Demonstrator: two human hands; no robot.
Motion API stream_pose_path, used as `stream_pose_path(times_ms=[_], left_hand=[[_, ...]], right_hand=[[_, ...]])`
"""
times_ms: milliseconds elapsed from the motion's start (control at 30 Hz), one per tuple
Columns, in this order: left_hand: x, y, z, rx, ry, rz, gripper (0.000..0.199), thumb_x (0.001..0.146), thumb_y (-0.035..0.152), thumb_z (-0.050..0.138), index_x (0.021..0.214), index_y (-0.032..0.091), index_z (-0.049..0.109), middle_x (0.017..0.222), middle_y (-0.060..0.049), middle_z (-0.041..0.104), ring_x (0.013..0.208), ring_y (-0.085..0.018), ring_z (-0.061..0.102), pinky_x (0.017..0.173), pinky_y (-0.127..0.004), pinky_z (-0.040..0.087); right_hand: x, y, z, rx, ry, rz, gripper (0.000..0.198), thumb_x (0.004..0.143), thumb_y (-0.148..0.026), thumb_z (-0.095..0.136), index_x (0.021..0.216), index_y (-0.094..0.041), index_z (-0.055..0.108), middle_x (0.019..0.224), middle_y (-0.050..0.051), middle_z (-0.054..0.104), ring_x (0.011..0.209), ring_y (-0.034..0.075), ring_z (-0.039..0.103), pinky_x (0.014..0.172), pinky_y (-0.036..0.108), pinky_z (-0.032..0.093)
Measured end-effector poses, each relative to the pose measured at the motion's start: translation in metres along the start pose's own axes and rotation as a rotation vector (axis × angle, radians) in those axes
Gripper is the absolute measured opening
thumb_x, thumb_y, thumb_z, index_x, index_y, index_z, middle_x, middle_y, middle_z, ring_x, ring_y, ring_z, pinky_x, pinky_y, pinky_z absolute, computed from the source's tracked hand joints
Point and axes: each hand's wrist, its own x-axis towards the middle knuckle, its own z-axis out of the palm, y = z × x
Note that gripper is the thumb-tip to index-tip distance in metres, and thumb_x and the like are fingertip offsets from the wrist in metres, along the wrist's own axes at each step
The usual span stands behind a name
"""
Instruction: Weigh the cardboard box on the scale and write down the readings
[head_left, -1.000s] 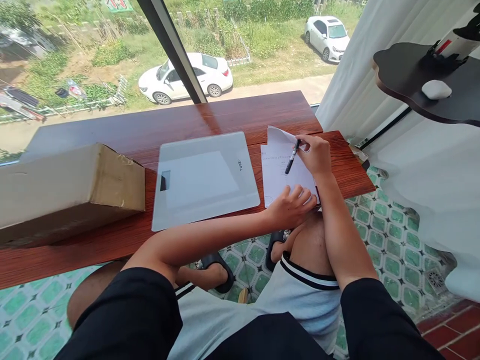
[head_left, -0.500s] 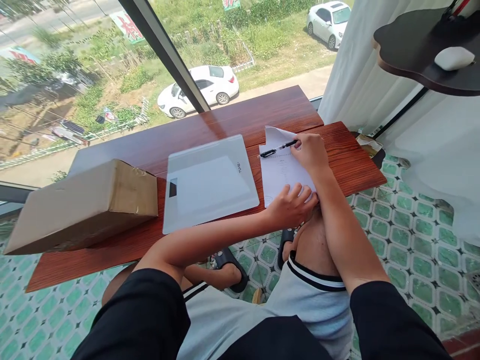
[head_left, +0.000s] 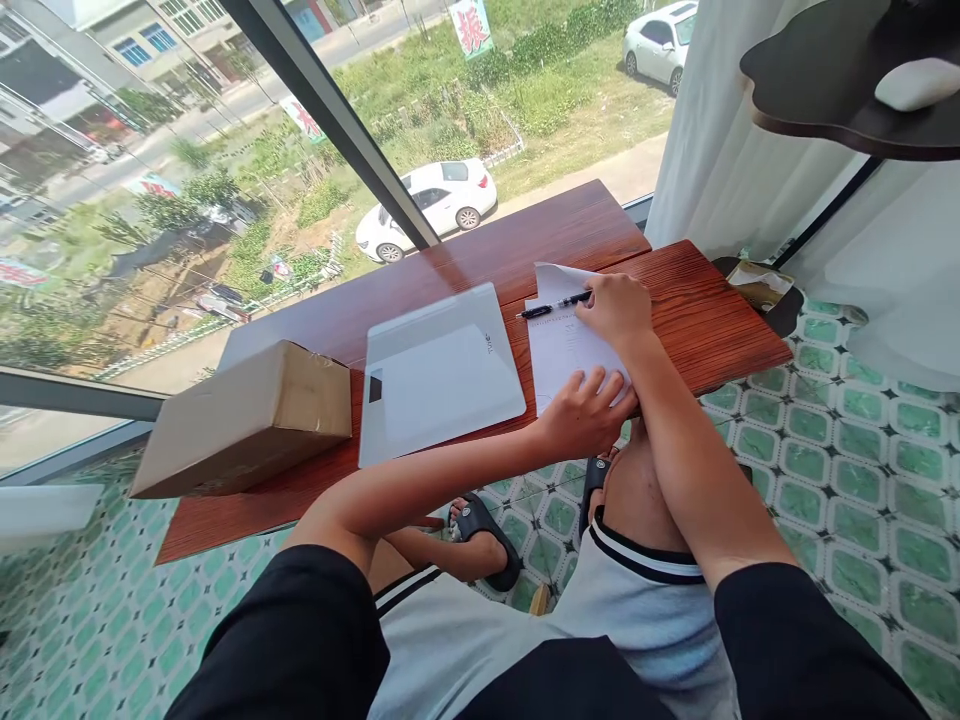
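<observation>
My right hand (head_left: 619,308) is closed at the upper right of a white printed sheet of paper (head_left: 574,350), its fingertips around one end of a black pen (head_left: 551,306). The pen points left across the top of the sheet, just below a raised, bent corner. Lower down, my left hand (head_left: 589,410) rests on the sheet's near edge with its fingers spread apart; its thumb is hidden. To the left of the paper lies a flat, pale glass-topped scale (head_left: 442,375) with a small dark display.
Farther left, a brown cardboard box (head_left: 247,420) stands on the reddish wooden table (head_left: 712,310). At the upper right a dark shelf (head_left: 817,80) holds a white object (head_left: 919,84). Beyond the table is a window; a white curtain (head_left: 701,150) hangs at its right.
The camera view has shifted, so the box, scale and table appear farther right. Both hands keep nearly the same places on the paper, and the pen stays at my right fingertips.
</observation>
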Motion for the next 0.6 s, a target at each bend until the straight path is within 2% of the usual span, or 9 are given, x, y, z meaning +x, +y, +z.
stream_pose_path(times_ms=[67, 167, 267, 367, 467, 533, 600], left_hand=[[-0.002, -0.002, -0.002, -0.006, -0.009, 0.010, 0.042, 0.095, 0.028, 0.036, 0.130, 0.011, 0.052, 0.131, -0.018, 0.058, 0.115, -0.031, 0.054, 0.087, -0.041, 0.044], [-0.010, -0.004, -0.006, 0.004, 0.002, 0.020, 0.046, 0.095, 0.031, 0.037, 0.134, 0.009, 0.050, 0.138, -0.019, 0.054, 0.124, -0.033, 0.050, 0.098, -0.044, 0.041], [-0.021, -0.007, -0.012, 0.030, 0.020, 0.035, 0.048, 0.094, 0.033, 0.040, 0.136, 0.012, 0.048, 0.140, -0.017, 0.053, 0.130, -0.034, 0.047, 0.107, -0.047, 0.035], [-0.032, -0.013, -0.021, 0.051, -0.007, 0.066, 0.046, 0.093, 0.031, 0.044, 0.136, 0.015, 0.050, 0.137, -0.016, 0.055, 0.129, -0.032, 0.047, 0.106, -0.046, 0.036], [-0.041, -0.022, -0.032, 0.049, -0.017, 0.224, 0.042, 0.093, 0.029, 0.044, 0.133, 0.019, 0.052, 0.131, -0.014, 0.058, 0.120, -0.027, 0.052, 0.096, -0.042, 0.040], [-0.048, -0.030, -0.039, 0.034, -0.003, 0.365, 0.039, 0.094, 0.026, 0.044, 0.132, 0.023, 0.053, 0.127, -0.012, 0.060, 0.112, -0.024, 0.054, 0.091, -0.039, 0.040], [-0.056, -0.036, -0.045, 0.032, -0.007, 0.444, 0.037, 0.094, 0.025, 0.044, 0.131, 0.027, 0.053, 0.126, -0.009, 0.062, 0.108, -0.021, 0.054, 0.088, -0.037, 0.040]], right_hand=[[-0.001, -0.004, 0.001, 0.000, 0.048, -0.009, 0.031, 0.087, -0.031, 0.057, 0.108, -0.014, 0.072, 0.097, 0.015, 0.070, 0.094, 0.031, 0.064, 0.082, 0.037, 0.045], [-0.004, -0.013, 0.002, 0.034, 0.177, -0.036, 0.040, 0.098, -0.039, 0.042, 0.106, -0.015, 0.072, 0.090, 0.015, 0.070, 0.085, 0.028, 0.065, 0.075, 0.035, 0.042], [-0.007, -0.023, 0.003, 0.080, 0.246, -0.085, 0.051, 0.103, -0.043, 0.030, 0.094, -0.013, 0.071, 0.081, 0.015, 0.068, 0.075, 0.024, 0.063, 0.070, 0.032, 0.036], [-0.008, -0.028, 0.007, 0.072, 0.263, -0.127, 0.054, 0.104, -0.040, 0.027, 0.081, -0.012, 0.067, 0.076, 0.014, 0.066, 0.067, 0.020, 0.059, 0.063, 0.031, 0.028], [-0.009, -0.029, 0.012, 0.032, 0.293, -0.138, 0.055, 0.104, -0.038, 0.025, 0.076, -0.011, 0.065, 0.073, 0.013, 0.064, 0.058, 0.018, 0.053, 0.057, 0.032, 0.020], [-0.009, -0.029, 0.014, 0.022, 0.316, -0.161, 0.055, 0.104, -0.037, 0.025, 0.075, -0.011, 0.064, 0.070, 0.013, 0.063, 0.054, 0.016, 0.047, 0.056, 0.032, 0.016], [-0.009, -0.028, 0.016, 0.008, 0.327, -0.174, 0.055, 0.103, -0.036, 0.026, 0.074, -0.010, 0.064, 0.067, 0.012, 0.061, 0.051, 0.015, 0.042, 0.055, 0.032, 0.014]])
